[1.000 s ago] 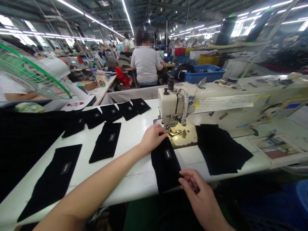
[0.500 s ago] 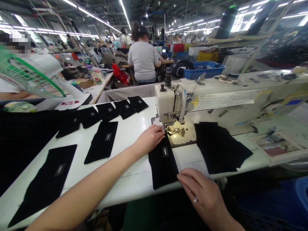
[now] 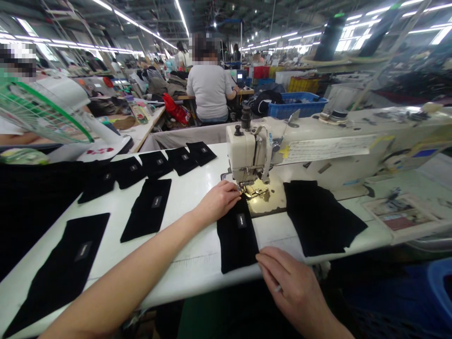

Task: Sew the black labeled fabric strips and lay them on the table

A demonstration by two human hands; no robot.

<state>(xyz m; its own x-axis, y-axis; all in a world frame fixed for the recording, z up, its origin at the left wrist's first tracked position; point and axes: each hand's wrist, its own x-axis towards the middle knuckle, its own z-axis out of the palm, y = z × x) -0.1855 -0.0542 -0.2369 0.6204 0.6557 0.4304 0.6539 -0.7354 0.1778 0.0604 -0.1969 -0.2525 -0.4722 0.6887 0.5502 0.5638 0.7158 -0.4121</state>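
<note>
Left grip pinches the labelled black panel, just beside the presser foot! Right grip has its edge near the close corner, more panels across the bench.

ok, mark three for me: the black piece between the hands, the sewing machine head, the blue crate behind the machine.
Black piece (image 3: 238,242): head view, bare cloth below its label.
Sewing machine head (image 3: 241,153): head view, front of its pale housing.
Blue crate (image 3: 296,110): head view, its near side wall.
</note>
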